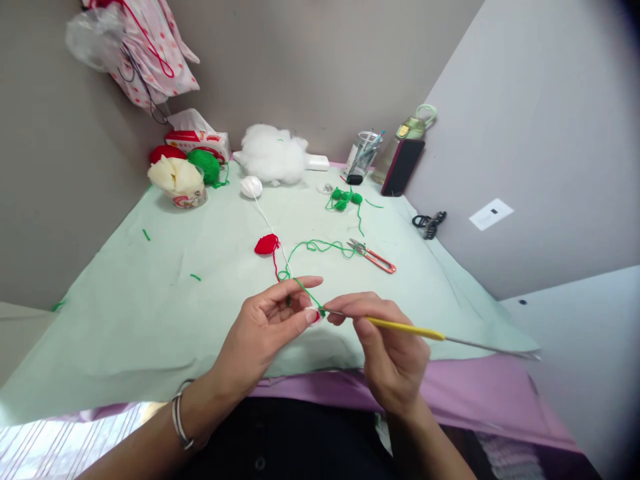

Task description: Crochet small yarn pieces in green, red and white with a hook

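Note:
Between thumb and fingers, my left hand (267,323) pinches a small crocheted piece (315,315) in white, red and green. Green yarn (309,292) runs from the piece over my raised left index finger. My right hand (387,347) grips a crochet hook with a yellow handle (405,327), its metal tip at the green edge of the piece. Beyond my left hand lie a small red yarn bundle (267,245) and a white yarn ball (251,187), with strands leading toward the piece. Loose green yarn curls across the cloth to the orange-handled snips (379,259).
White stuffing (274,155) sits at the back. At the back left are a tissue box (199,143), a green yarn ball (205,165) and a tub (190,196). Small green pieces (345,199), a cup (363,155), a phone (403,168) and a hair clip (435,225) are at right.

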`<move>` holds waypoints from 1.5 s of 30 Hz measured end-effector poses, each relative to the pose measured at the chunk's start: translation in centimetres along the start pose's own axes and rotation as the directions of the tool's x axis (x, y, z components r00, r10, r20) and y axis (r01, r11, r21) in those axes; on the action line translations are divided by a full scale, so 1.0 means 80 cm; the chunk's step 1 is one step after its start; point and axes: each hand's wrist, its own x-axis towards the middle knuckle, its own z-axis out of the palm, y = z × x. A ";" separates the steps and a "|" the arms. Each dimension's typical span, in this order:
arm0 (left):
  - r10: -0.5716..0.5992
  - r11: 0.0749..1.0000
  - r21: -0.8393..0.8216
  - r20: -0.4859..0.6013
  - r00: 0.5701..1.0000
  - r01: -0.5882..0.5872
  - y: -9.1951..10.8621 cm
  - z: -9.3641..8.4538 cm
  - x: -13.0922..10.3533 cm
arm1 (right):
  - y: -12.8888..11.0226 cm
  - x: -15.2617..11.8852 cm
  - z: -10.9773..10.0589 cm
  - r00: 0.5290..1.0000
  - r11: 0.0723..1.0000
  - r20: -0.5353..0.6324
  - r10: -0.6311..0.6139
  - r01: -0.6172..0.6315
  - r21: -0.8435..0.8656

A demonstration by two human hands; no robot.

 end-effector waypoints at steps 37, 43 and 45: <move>0.045 0.986 0.163 -0.042 0.998 -0.038 -0.005 0.006 0.002 | 0.016 -0.002 0.026 0.939 0.926 -0.171 0.297 -0.240 0.291; 0.123 0.943 0.324 -0.122 0.985 -0.078 0.006 0.005 0.000 | 0.013 -0.001 0.028 0.936 0.943 -0.210 0.281 -0.228 0.244; -0.035 0.992 0.122 -0.054 0.998 0.041 0.005 0.005 0.000 | 0.011 -0.001 0.031 0.947 0.957 -0.210 0.243 -0.198 0.213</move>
